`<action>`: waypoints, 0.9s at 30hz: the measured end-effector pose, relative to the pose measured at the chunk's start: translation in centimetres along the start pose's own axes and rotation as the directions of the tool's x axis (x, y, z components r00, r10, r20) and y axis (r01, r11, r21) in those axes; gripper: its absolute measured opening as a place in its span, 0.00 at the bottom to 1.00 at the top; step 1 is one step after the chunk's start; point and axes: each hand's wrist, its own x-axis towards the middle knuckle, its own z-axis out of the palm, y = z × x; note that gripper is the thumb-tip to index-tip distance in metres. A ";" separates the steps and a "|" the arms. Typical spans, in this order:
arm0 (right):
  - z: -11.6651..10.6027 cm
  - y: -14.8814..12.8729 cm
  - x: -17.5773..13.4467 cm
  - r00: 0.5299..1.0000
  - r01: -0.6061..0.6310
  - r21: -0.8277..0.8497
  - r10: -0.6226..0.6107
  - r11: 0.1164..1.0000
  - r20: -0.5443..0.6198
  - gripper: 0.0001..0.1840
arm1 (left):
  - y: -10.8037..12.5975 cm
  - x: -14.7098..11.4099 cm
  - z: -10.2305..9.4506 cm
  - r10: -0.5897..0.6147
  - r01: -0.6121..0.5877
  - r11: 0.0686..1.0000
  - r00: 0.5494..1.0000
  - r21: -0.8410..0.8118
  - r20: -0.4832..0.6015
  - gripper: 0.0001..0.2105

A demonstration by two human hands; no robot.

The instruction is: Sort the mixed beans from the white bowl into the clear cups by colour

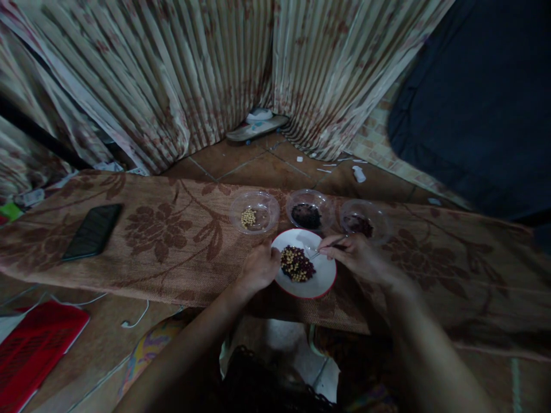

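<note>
A white plate with a red rim [322,282] lies on the cloth-covered bench, holding a mix of yellow and dark beans [297,265]. My left hand [260,266] is closed on the plate's left edge. Between the fingers of my right hand [353,252] is a thin metal utensil [315,254], its tip near the beans; whether it is a spoon or tweezers I cannot tell. Behind the plate stand three clear plastic bowls: one with yellow beans [248,218], one with black grains or beans [306,216], and one with dark reddish beans [360,225], partly behind my right hand.
A dark phone [93,232] lies on the left of the patterned cloth [167,275]. Striped curtains [206,69] hang beyond the bench, with a skateboard [258,128] at their foot. Paper scraps [359,174] litter the tiles. A red item [43,344] and white cable [138,315] are at lower left.
</note>
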 end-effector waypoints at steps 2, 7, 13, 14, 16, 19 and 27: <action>-0.1 0.0 0.0 1.000 -0.005 0.024 0.006 1.000 -0.016 0.17 | 0.0 0.0 0.0 0.000 0.000 1.000 1.000 0.007 -0.001 0.17; -0.2 0.1 -0.1 1.000 -0.024 0.069 0.023 0.997 0.010 0.17 | 0.0 0.0 0.0 -0.010 0.010 1.000 1.000 0.014 0.021 0.17; 0.2 0.0 -0.1 0.999 -0.023 0.088 0.019 0.996 0.047 0.17 | 0.3 0.0 -0.2 -0.017 0.017 1.000 1.000 -0.005 0.019 0.16; 0.3 0.0 -0.1 0.999 -0.022 0.076 0.019 0.997 0.045 0.17 | 0.3 0.0 -0.3 -0.014 0.014 1.000 1.000 -0.008 0.017 0.16; 0.3 -0.1 -0.1 0.999 -0.023 0.052 0.021 0.998 0.043 0.18 | 0.3 0.0 -0.3 -0.007 0.007 1.000 1.000 -0.010 0.014 0.16; 0.2 -0.1 0.0 0.999 -0.012 0.022 0.011 1.000 0.053 0.18 | 0.3 -0.1 -0.3 0.003 -0.003 1.000 1.000 -0.013 0.018 0.16; 0.3 0.1 0.1 1.000 0.004 0.018 -0.004 1.000 0.022 0.16 | 0.2 -0.1 -0.3 -0.017 0.018 1.000 1.000 -0.026 0.017 0.17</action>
